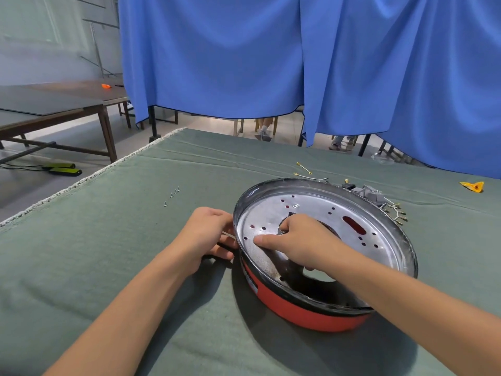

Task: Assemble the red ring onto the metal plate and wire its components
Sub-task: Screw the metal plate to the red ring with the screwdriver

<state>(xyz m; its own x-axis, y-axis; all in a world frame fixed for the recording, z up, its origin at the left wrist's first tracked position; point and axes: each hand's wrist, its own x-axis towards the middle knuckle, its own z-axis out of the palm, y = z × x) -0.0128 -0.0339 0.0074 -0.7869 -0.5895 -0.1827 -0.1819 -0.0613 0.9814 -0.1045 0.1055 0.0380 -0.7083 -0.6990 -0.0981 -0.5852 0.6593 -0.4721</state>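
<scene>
Bright even indoor light, soft shadows under both forearms on the green cloth (135, 191), dull sheen on the metal plate (306, 204), wide-angle bending at edges, hazy blurred upper-left corner

- One view only, head-mounted; you look forward and steeply down onto the green-clothed table (113, 240).
- Close range: your forearms enter from the bottom edge, left hand (206, 237) and right hand (301, 241) near frame centre.
- The red ring (306, 312) with the metal plate (306, 210) sits just right of centre, tilted toward you.
- Wide-angle lens: table edge bows at the left.
- Upper half faces a blue curtain (271, 55); side tables (67, 101) show far left.
- No second view, so nothing overlaps.
</scene>
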